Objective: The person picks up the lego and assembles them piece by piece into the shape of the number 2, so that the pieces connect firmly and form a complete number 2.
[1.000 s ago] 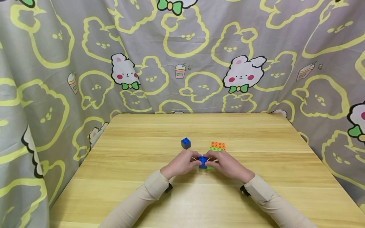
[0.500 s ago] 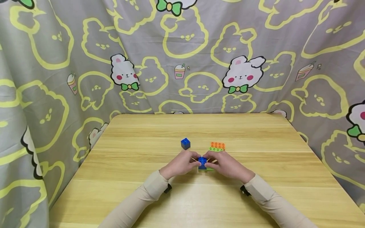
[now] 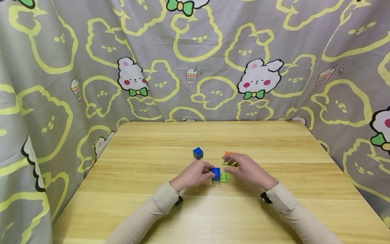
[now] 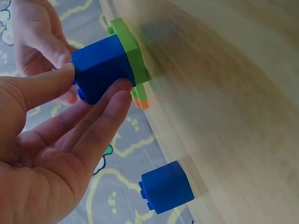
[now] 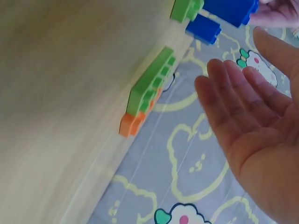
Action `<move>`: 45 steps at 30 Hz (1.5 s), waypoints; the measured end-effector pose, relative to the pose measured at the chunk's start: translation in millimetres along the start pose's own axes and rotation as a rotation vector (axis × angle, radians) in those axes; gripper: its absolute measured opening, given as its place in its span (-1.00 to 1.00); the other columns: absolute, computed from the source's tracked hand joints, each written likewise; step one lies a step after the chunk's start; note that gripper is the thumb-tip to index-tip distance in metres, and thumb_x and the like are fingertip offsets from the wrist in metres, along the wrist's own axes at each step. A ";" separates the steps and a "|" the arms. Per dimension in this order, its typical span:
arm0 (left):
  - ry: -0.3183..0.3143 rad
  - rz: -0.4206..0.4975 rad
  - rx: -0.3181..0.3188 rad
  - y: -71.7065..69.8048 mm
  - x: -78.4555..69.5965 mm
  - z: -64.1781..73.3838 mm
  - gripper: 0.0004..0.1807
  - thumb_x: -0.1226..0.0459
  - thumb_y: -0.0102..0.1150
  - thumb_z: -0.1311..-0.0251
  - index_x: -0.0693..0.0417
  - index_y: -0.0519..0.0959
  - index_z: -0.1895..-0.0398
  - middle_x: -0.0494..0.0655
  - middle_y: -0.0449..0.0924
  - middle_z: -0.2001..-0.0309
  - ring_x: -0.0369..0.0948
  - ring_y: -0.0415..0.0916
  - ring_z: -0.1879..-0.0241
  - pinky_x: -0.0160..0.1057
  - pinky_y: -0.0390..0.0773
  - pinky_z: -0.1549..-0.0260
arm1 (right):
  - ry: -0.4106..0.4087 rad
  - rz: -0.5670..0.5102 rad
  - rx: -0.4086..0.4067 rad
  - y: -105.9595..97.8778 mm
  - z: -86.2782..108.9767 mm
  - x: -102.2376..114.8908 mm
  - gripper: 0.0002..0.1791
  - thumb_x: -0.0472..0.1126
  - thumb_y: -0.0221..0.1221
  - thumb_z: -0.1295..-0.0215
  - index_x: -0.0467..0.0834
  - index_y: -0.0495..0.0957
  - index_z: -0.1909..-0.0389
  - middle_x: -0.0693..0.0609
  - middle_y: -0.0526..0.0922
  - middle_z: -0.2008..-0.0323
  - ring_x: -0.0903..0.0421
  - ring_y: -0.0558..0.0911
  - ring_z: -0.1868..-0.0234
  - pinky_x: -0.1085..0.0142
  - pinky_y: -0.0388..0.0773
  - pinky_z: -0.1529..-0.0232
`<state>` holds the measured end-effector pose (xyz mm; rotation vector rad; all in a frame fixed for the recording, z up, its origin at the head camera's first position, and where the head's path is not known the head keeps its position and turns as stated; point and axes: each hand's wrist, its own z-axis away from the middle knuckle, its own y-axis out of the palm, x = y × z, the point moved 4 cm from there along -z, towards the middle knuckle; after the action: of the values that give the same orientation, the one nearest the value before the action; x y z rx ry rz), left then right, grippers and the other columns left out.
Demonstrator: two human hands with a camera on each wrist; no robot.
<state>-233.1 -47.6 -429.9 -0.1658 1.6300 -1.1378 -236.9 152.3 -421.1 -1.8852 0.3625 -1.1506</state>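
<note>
My left hand pinches a blue toy building brick between thumb and fingers. That brick sits on the left half of a flat light-green brick, whose right studs stay bare. Seen from the left wrist, the thumb presses the studded top edge and fingertips lie along the side of the blue brick. My right hand is just right of this pair, holding nothing, its fingers loosely extended. Past its fingertips, in the right wrist view, lie another green flat brick and an orange flat brick, partly covered by the hand in the head view.
A second blue brick stands on the wooden table, behind my left hand. A patterned grey curtain hangs behind the table and along its sides.
My right hand has let go of the blue brick and moved to the right, its fingers spreading over the orange and green flat bricks. The left hand has stayed in place.
</note>
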 end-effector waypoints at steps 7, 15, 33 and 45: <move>-0.031 -0.001 -0.003 -0.4 2.1 -0.2 -0.62 0.19 0.29 -0.39 0.21 0.66 -0.16 0.00 0.75 -0.01 -0.30 0.71 0.11 -0.41 0.65 0.18 | 0.020 0.032 -0.070 -10.6 -0.6 -10.3 -0.56 -0.23 0.40 -0.29 -0.29 0.60 -0.15 -0.13 0.73 0.07 -0.03 0.69 0.09 -0.05 0.65 0.00; -0.039 0.010 -0.001 0.0 1.6 -0.2 -0.62 0.19 0.30 -0.38 0.22 0.67 -0.15 -0.01 0.76 0.01 -0.30 0.71 0.12 -0.40 0.66 0.18 | 0.023 0.091 -0.082 -10.8 -0.4 -22.5 -0.64 -0.21 0.39 -0.30 -0.27 0.66 -0.06 -0.11 0.74 0.07 -0.05 0.69 0.10 0.03 0.65 0.03; -0.031 0.017 -0.007 -0.8 0.0 -0.5 -0.61 0.21 0.32 -0.36 0.26 0.66 -0.14 0.04 0.77 0.03 -0.23 0.73 0.11 -0.35 0.68 0.18 | 0.105 0.092 -0.042 -8.5 -2.0 -43.4 -0.64 -0.33 0.38 -0.27 -0.34 0.65 -0.07 -0.16 0.76 0.09 -0.03 0.73 0.14 0.03 0.68 0.02; -0.039 0.032 0.001 -1.4 -1.0 1.6 -0.60 0.20 0.31 -0.37 0.25 0.66 -0.16 0.03 0.77 0.02 -0.24 0.73 0.10 -0.35 0.68 0.16 | 0.087 0.086 -0.020 -6.0 -0.9 -46.3 -0.70 -0.41 0.41 -0.17 -0.30 0.69 0.05 -0.11 0.76 0.16 0.02 0.71 0.18 0.06 0.67 0.05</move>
<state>-232.0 -48.7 -428.2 -0.1597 1.5925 -1.1043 -263.3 184.2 -442.7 -1.8222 0.5003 -1.1768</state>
